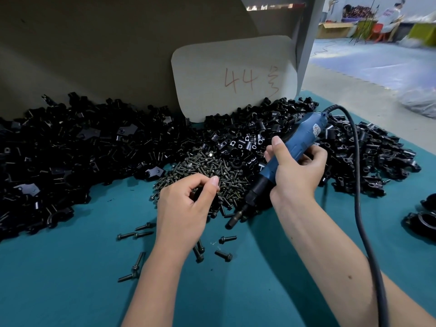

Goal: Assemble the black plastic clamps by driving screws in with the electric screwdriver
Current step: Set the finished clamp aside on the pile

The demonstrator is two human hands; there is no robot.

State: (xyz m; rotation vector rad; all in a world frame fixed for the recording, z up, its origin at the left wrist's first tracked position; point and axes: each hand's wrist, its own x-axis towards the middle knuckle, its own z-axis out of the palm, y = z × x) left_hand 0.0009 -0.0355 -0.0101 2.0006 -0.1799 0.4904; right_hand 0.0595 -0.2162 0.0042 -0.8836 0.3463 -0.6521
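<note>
A worker's left hand point(188, 204) curls its fingers into the screw pile point(212, 175) mid-worktop, whether pinching a screw cannot be told. The right hand point(295, 171) grips the electric screwdriver point(280, 159), its long axis slanting down-left, bit just beside the left hand; black clamps point(247, 142) lie heaped toward the far edge.

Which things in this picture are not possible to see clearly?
- Head view: what the left hand pinches over the screw pile; its curled fingers hide it.
- Screwdriver trigger: under the right hand.
- Assembled clamps: cut by the right edge.
- Distant people: too small.
</note>
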